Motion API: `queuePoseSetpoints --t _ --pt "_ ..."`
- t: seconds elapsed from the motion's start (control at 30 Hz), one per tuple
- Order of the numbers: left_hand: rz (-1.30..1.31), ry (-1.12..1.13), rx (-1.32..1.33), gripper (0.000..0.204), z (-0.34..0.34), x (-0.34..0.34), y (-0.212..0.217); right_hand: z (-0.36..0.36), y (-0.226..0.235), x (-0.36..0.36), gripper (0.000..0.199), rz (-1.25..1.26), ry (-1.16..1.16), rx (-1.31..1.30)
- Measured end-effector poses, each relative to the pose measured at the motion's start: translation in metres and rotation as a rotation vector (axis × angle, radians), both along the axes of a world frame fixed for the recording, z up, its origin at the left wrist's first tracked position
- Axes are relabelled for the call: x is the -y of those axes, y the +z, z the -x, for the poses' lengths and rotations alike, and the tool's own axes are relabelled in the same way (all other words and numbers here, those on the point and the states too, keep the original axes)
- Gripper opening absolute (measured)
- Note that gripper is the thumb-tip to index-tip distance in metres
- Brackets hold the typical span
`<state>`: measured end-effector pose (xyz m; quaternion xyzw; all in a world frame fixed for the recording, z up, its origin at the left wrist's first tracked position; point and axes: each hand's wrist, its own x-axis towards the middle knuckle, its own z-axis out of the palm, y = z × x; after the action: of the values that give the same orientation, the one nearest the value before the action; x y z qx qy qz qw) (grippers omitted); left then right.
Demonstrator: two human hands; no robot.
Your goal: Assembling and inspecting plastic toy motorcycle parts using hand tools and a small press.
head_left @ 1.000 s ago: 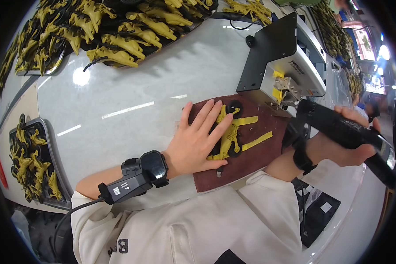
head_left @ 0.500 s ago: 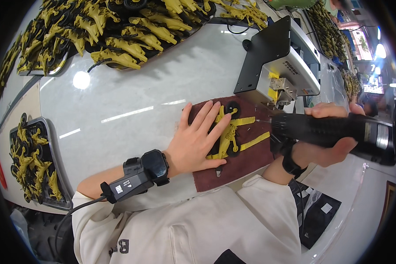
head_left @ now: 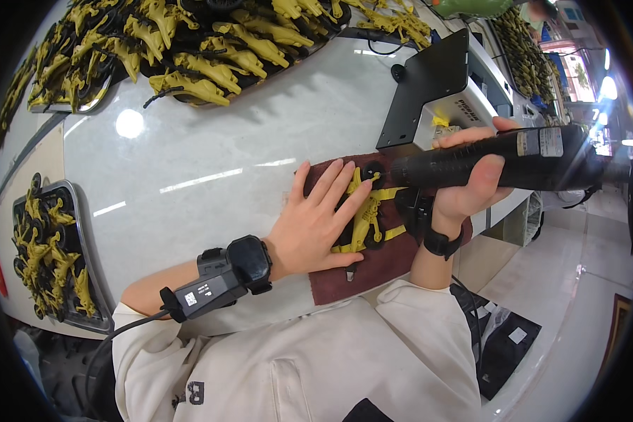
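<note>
On the maroon cloth (head_left: 394,261), left hand (head_left: 315,226) flat over yellow toy (head_left: 364,219); right hand (head_left: 468,193) gripping black screwdriver (head_left: 503,158).

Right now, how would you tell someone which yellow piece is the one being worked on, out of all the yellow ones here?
Start at the white table and find the dark red cloth at its near edge. On it lies one yellow part, pinned flat by the left hand with the black power tool in the right hand tipped at it. The other yellow parts sit heaped in trays.
</note>
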<state>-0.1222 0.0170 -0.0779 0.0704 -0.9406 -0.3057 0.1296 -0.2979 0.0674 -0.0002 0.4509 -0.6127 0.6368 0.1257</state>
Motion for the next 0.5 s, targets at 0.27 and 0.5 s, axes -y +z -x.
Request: queuePoseSetpoints --t 0.27,0.5 --pt "0.0 0.002 -0.002 0.092 0.001 0.0 0.001 -0.003 0.001 -0.004 0.064 0.047 0.1 0.241" --pt "0.017 0.01 -0.002 0.091 0.0 0.003 -0.001 0.032 0.002 -0.043 0.069 -0.102 0.235 0.132"
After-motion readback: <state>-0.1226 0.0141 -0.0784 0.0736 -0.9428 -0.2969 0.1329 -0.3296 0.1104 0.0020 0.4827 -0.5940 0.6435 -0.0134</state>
